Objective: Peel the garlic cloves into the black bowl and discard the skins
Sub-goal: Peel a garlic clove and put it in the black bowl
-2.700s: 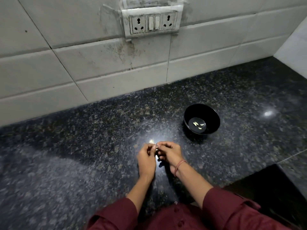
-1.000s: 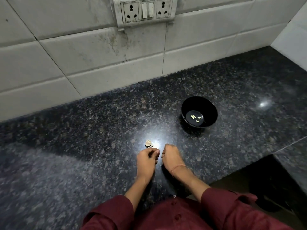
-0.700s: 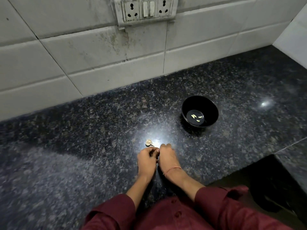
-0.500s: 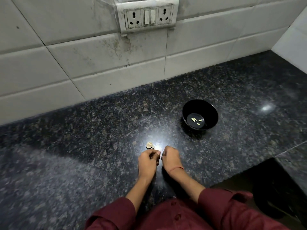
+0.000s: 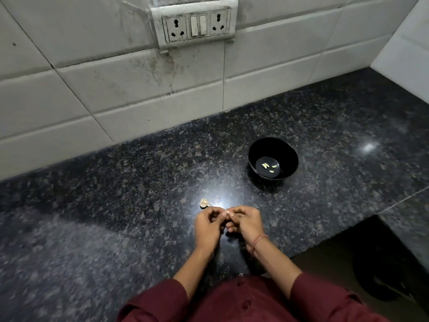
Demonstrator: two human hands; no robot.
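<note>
small pale garlic clove point(image 5: 225, 212): pinched between the fingertips of both hands, just above the counter, mostly hidden; cannot tell how much skin is left on it. left hand point(image 5: 207, 225) and right hand point(image 5: 243, 223) are both curled, thumbs and forefingers meeting on the clove. judgement: clove light, firm, slick once bare; skin papery, tears easily. best held by its ends, nail under the skin at the root tip. round glossy black bowl point(image 5: 290, 163) sits well apart, ahead-right, with three peeled yellowish cloves point(image 5: 269, 168) on its bottom. small beige garlic remnant point(image 5: 204, 203) lies just beside the left fingertips on the dark speckled granite counter point(image 5: 116, 205). grimy white socket plate point(image 5: 197, 24) on the tiled wall behind.
</note>
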